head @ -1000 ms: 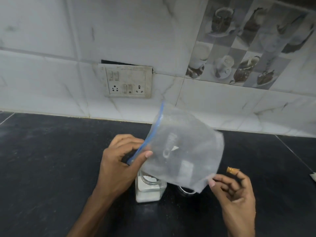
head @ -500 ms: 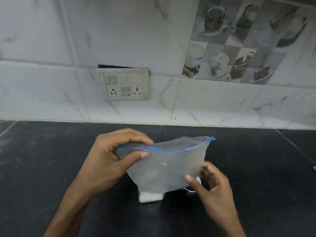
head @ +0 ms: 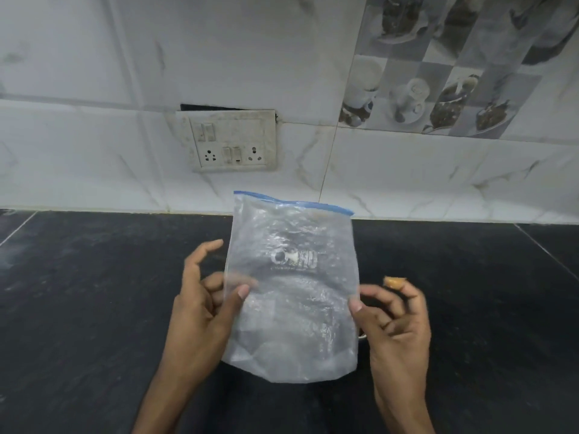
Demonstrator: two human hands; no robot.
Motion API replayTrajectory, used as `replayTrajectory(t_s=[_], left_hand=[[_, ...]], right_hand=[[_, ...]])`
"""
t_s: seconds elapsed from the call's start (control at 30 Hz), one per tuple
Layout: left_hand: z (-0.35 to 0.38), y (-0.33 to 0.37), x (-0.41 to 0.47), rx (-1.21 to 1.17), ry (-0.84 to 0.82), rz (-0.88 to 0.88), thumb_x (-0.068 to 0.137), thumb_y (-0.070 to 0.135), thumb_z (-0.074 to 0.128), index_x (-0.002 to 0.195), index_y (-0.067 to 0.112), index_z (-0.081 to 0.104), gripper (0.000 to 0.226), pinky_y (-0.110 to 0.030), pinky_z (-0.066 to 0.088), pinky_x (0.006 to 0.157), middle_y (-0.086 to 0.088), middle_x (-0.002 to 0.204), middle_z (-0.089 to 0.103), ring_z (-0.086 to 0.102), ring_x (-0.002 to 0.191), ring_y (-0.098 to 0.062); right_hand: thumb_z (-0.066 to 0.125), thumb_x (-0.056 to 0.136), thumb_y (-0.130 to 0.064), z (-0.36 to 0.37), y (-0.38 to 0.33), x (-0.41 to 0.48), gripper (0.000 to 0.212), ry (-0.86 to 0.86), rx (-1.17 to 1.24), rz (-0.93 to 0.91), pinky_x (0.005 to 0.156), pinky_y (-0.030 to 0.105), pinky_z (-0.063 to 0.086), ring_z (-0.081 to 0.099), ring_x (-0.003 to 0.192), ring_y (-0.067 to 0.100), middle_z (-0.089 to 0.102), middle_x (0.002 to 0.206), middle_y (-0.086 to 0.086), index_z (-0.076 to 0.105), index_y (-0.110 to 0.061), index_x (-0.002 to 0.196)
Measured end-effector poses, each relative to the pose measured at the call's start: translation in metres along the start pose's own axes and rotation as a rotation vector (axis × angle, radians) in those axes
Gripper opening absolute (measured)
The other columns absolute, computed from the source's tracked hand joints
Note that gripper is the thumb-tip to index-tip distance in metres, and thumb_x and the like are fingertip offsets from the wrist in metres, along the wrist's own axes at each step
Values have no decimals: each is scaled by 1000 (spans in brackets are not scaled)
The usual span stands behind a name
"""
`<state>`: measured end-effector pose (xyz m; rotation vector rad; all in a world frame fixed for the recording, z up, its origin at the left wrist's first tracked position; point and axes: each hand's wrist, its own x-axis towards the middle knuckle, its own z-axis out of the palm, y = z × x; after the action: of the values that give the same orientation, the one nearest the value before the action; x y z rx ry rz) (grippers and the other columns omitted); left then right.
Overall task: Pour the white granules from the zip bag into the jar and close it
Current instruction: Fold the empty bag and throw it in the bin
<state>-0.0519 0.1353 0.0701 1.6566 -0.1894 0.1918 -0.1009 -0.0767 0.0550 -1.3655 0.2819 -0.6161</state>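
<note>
A clear zip bag [head: 291,292] with a blue zip strip along its top hangs upright over the black counter, looking empty. My left hand [head: 203,308] pinches its left edge between thumb and fingers. My right hand [head: 394,321] pinches the right edge at about the same height. The jar stands behind the bag and is hidden by it, apart from a faint pale shape seen through the plastic. A small bit of a metal rim [head: 362,336] shows by my right hand.
The black stone counter [head: 94,308] runs across the view, with a white marble-tiled wall behind. A switch and socket plate [head: 232,142] sits on the wall above the bag. A small tan object [head: 395,281] lies on the counter behind my right hand.
The bag went from tipped over the jar to held level, and now stands upright with its zip at the top. Both hands moved to pinch its side edges.
</note>
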Motion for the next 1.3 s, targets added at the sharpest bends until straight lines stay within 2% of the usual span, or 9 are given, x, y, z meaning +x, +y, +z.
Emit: replayTrajectory(t_s=[0.2,0.33,0.43,0.6,0.77,0.87,0.97,1.1,1.3], left_hand=[[-2,13,-2,-32,47,76,82,9,69,102,33,61,32,-22,46,44,0,77,69,56,50,-13],[-6,22,-2,-1,4,67,75,0,76,93,29,77,34,-10,51,64,8,84,75,64,65,-4],[-10,26,-3,36,-85,63,65,0,79,115,26,67,57,-7,52,71,17,93,73,69,77,4],[-22,21,5,322,-79,182,67,23,80,106,26,74,39,-22,56,76,4,85,68,67,81,-11],[-20,24,6,219,1,252,83,33,69,83,27,70,6,-8,45,75,5,90,60,60,87,-4],[-18,29,2,169,-27,282,90,35,52,88,25,64,15,-8,44,78,10,98,66,62,93,-2],[-11,32,-1,235,-122,347,91,35,51,84,29,59,12,-11,43,61,12,78,63,59,69,-2],[3,34,-4,185,-221,354,87,37,59,89,28,66,11,-15,48,62,9,79,69,65,69,-5],[-2,10,2,-288,-220,-78,55,82,68,139,24,44,105,-34,56,88,-3,125,67,67,111,-20]], right_hand=[[68,82,7,0,-20,-4,46,-112,-146,-254,76,26,57,69,79,13,73,118,-4,64,-35,98],[78,75,-7,-6,-30,0,39,-278,-121,-210,83,34,59,72,99,23,73,117,4,65,-31,103],[85,69,-14,-11,-34,4,47,-323,-198,-220,79,36,59,72,103,25,75,112,4,63,-34,105],[84,62,-11,-15,-40,7,49,-270,-289,-315,74,25,57,74,79,21,78,89,-1,61,-36,98],[88,58,-19,-18,-50,4,49,-290,-414,-389,74,21,50,65,72,9,70,74,-6,60,-31,97],[97,53,-40,-23,-58,3,76,-400,-655,-381,87,11,44,64,101,5,69,105,-16,57,-37,117],[80,59,-60,-17,-56,-3,86,-552,-898,-384,101,18,42,51,127,-2,53,136,-28,46,-45,136],[69,80,-49,-2,-41,-10,48,-734,-875,-257,83,33,56,67,97,5,69,110,-23,56,-45,126],[68,85,-10,6,-39,-15,19,-357,-92,219,67,31,60,76,85,25,78,94,12,76,-14,102]])
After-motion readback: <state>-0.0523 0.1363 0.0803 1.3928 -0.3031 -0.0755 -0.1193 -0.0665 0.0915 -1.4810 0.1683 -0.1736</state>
